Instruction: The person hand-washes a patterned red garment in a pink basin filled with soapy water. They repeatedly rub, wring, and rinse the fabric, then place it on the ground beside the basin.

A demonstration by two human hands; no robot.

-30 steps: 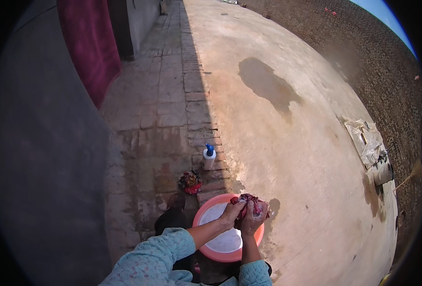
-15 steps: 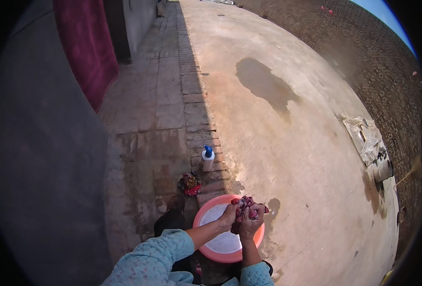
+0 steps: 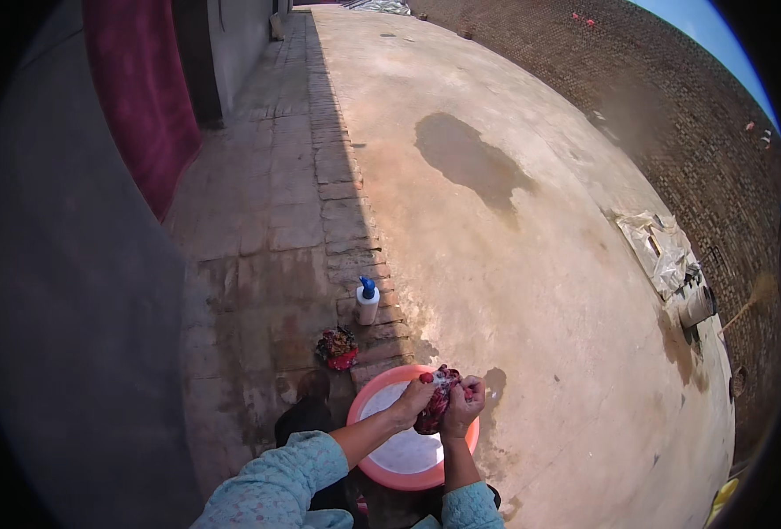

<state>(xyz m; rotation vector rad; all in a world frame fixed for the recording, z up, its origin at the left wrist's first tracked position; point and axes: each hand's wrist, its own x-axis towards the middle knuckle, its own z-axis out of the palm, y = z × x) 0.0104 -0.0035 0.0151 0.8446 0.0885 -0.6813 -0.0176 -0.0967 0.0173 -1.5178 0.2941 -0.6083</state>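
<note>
Between my two hands is a wet, dark red patterned cloth [image 3: 436, 407] with white suds on it. My left hand [image 3: 411, 404] is closed on its left side, and my right hand [image 3: 462, 411] grips the right side. Bits of red cloth poke out at both fists. Both hands are over the right part of a round pink-orange basin [image 3: 368, 399], which holds whitish, sudsy water [image 3: 405, 452]. Just beyond the basin, to the left, lies a crumpled red and dark patterned cloth [image 3: 337, 348]. A whitish pump bottle [image 3: 367, 307] with a blue top stands upright behind it.
Brick paving [image 3: 298, 238] runs along the left in shade, beside a wall and a magenta curtain [image 3: 139, 97]. Sunlit concrete [image 3: 531, 326] with wet patches spreads to the right. A plastic sheet [image 3: 659, 251] and a grey container [image 3: 695, 307] are by the far-right edge.
The cloth has been turned in my hands and now hangs more bunched between them. My fists have shifted slightly. The whole view has swung a little to the right.
</note>
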